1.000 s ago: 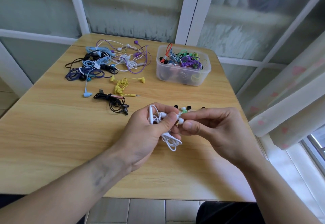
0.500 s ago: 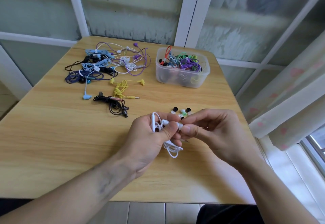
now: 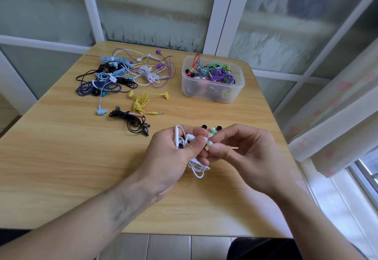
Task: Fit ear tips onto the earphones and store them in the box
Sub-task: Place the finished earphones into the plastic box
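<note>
White earphones [image 3: 185, 140] sit bunched in the left hand [image 3: 170, 157], whose fingers curl round the coiled cable while the thumb presses one earbud against the forefinger; a loop of the same cable hangs out below the palm. Right up against it, the right hand [image 3: 243, 153] pinches a small white ear tip [image 3: 210, 143] between thumb and forefinger, touching the earbud held by the other hand. Whether the tip is already seated on the bud is hard to tell, since the fingertips cover the join. Both hands hover just above the near middle of the wooden table [image 3: 61, 157].

Just behind the knuckles a few loose ear tips [image 3: 211, 130] lie on the wood: two black ones, with a green and a white one between them.

Farther back on the right stands the clear plastic box [image 3: 212, 94], open at the top and holding a tangle of purple, green, red and grey earphones. On the left at the far side lies a heap of earphones [image 3: 122, 73] in purple, white, pale blue, dark blue and black, their cables crossing. Nearer, apart from the heap, a yellow pair [image 3: 143, 102] lies with its plug pointing right, and just beside it a black pair [image 3: 133, 120] in a loose coil
</note>
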Tool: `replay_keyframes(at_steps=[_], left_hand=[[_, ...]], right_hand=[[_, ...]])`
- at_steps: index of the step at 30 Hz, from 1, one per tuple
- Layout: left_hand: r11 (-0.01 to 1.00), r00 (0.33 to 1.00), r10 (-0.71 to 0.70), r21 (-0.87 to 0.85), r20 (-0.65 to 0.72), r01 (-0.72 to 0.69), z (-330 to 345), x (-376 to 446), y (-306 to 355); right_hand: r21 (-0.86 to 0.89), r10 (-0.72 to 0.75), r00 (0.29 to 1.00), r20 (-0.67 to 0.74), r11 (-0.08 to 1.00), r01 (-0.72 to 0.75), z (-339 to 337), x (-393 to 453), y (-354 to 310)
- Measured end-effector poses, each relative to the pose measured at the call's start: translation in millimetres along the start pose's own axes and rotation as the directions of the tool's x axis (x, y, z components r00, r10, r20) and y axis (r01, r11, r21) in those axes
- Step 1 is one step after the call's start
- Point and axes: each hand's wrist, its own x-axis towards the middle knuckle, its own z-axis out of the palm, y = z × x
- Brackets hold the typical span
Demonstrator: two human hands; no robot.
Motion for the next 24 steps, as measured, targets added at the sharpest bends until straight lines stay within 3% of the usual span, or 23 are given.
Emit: replay_keyframes(at_steps=[9,18,24], left_hand=[[0.998,1.0,0.019,0.054,0.002,-0.019,-3.2,0.2,-2.6],[0.995,0.997,-0.077,-0.056,0.028,0.078,-1.4,-2.0,0.3],[0.999,0.999,-0.035,0.02,0.041,0.034,-3.0,-1.3,-1.1]], right_hand=[[0.196,0.073,0.995,0.061,0.977,-0.084,2.7,0.0,-1.0],[0.128,0.071,0.994,0.08,0.988,-0.08,-2.6,1.6,-5.0],[0.126,0.079,0.996,0.049,0.988,-0.085,-1.8,-0.3,-3.7]])
